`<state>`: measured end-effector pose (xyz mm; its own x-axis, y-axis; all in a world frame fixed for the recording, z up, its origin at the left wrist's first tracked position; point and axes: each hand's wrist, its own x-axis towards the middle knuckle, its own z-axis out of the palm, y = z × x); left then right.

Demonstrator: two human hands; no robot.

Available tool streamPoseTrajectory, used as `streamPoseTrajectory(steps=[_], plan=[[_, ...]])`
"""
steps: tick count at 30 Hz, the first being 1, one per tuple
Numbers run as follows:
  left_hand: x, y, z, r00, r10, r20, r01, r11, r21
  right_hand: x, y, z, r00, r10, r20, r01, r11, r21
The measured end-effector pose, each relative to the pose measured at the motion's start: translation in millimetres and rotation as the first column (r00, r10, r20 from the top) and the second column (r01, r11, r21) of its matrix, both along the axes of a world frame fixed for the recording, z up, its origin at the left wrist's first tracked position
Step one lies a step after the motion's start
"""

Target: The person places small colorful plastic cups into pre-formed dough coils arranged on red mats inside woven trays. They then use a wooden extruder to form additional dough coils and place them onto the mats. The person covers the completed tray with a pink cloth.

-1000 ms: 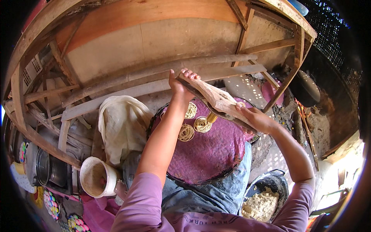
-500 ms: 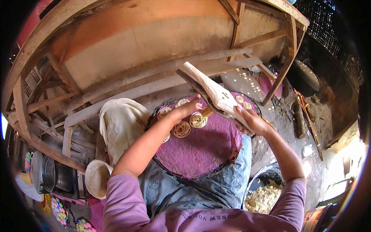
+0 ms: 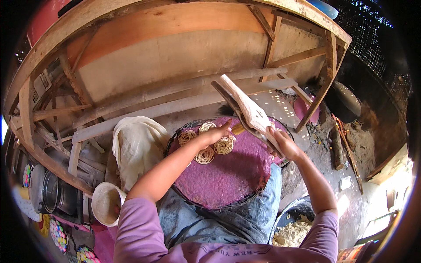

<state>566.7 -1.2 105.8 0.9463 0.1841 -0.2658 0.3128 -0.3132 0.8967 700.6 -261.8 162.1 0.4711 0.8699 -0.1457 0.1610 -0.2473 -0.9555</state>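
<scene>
My right hand (image 3: 286, 143) is closed around the near end of a wooden hand press (image 3: 251, 105), made of a pale board over a darker one. The press tilts above a round tray with a purple surface (image 3: 219, 184) across my lap. A short yellow-brown tube (image 3: 238, 129) shows beneath the boards. Beside it my left hand (image 3: 217, 133) hovers over the tray, fingers stretched toward the press, with nothing visible in them. Close under that hand lie coiled noodle-like dough nests, one (image 3: 224, 145) next to the palm and another (image 3: 204, 155) by the wrist.
A white bucket (image 3: 106, 202) and a cloth-draped object (image 3: 137, 151) stand at my left. On my right is a dark tub holding crumbly pale dough (image 3: 291, 232). A wooden bench frame (image 3: 184, 103) spans the far side. Burning sticks (image 3: 346, 144) lie near a dark pot (image 3: 346, 103).
The view has shifted slightly. My left hand has moved nearer the tube, over the nests, while my right hand keeps its hold on the press.
</scene>
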Motion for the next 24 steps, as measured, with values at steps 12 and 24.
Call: streamPoseTrajectory(steps=[12, 24], plan=[[-36, -4, 40, 0.986, -0.098, 0.135, -0.105, 0.261, 0.96, -4, -10, 33, 0.995, -0.006, 0.104, 0.007, 1.0, -0.015], [69, 78, 96, 0.508, 0.674, 0.536, 0.478, 0.297, -0.827, 30, 50, 65, 0.979, 0.199, -0.038, -0.202, 0.943, -0.264]])
